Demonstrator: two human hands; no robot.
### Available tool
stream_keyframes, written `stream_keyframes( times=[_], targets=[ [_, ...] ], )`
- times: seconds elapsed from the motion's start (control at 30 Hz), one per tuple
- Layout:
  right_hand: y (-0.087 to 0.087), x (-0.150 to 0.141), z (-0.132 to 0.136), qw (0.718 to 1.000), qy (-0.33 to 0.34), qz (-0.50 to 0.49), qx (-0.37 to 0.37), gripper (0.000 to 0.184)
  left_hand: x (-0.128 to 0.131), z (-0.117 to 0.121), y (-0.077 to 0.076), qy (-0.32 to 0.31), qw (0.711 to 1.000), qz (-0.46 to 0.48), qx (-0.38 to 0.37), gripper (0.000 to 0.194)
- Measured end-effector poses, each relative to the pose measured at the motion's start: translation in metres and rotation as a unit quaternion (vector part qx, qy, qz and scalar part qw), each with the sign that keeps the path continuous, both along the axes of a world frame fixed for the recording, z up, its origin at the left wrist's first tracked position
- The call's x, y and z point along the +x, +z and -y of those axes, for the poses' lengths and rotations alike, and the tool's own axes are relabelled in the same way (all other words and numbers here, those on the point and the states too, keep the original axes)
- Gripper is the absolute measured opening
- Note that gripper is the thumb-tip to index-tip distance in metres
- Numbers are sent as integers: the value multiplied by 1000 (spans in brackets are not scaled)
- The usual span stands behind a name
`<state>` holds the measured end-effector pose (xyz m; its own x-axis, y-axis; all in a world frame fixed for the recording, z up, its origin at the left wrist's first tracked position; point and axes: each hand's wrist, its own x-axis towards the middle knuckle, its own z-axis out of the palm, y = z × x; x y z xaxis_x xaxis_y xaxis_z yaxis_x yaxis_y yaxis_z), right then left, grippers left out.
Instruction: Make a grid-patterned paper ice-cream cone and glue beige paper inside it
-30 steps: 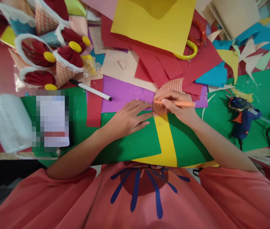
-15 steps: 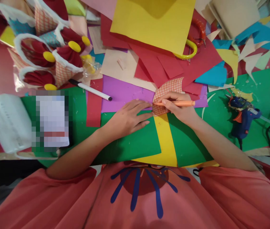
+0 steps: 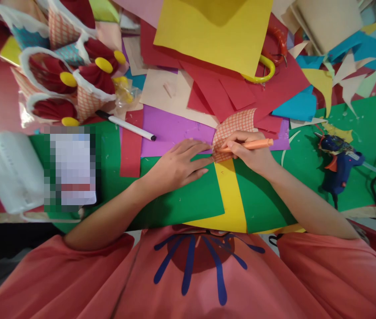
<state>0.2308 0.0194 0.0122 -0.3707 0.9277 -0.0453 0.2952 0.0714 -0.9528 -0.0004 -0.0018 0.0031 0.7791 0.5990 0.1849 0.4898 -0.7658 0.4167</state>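
Note:
An orange pen (image 3: 257, 144) is gripped in my right hand (image 3: 249, 150), slanting down to the left with its tip end low on a cream paper piece with an orange grid (image 3: 237, 122). The piece has a curved left edge and lies partly over purple paper (image 3: 174, 128). My left hand (image 3: 188, 161) lies flat with fingers stretched out, fingertips at the left edge of the gridded piece. Below that piece runs a yellow paper strip (image 3: 231, 186) on green sheets (image 3: 181, 195).
Cones with red filling (image 3: 96, 79) stand at upper left. A white marker (image 3: 131, 126) lies near the left hand. At right is a blue glue gun (image 3: 337, 170) with cords. Yellow-handled scissors (image 3: 268, 73) sit partly under yellow paper (image 3: 211, 35). A blurred phone (image 3: 75, 164) lies left.
The orange pen's tip end has shifted slightly down and right over the gridded piece, and the pen is more tilted. My left hand has stayed in place.

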Motion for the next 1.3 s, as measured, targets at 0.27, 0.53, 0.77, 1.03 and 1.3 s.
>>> stream_keyframes(
  times=[0.27, 0.53, 0.77, 1.03, 1.3],
  targets=[
    [6, -2, 0, 1000, 16, 0, -20, 22, 0, 0, 1, -1, 1000, 3, 1, 33],
    [8, -1, 0, 999, 38, 11, -26, 23, 0, 0, 1, -2, 1000, 8, 20, 32],
    [11, -1, -2, 997, 33, -5, -66, 22, 0, 0, 1, -1, 1000, 5, 15, 32],
    [4, -1, 0, 998, -19, -40, -44, 20, 1, 0, 1, -7, 1000, 3, 10, 34],
    [-1, 1, 1, 1000, 9, 0, 29, 22, 4, 0, 5, 29, 999, 9, -43, 25]
  ],
)
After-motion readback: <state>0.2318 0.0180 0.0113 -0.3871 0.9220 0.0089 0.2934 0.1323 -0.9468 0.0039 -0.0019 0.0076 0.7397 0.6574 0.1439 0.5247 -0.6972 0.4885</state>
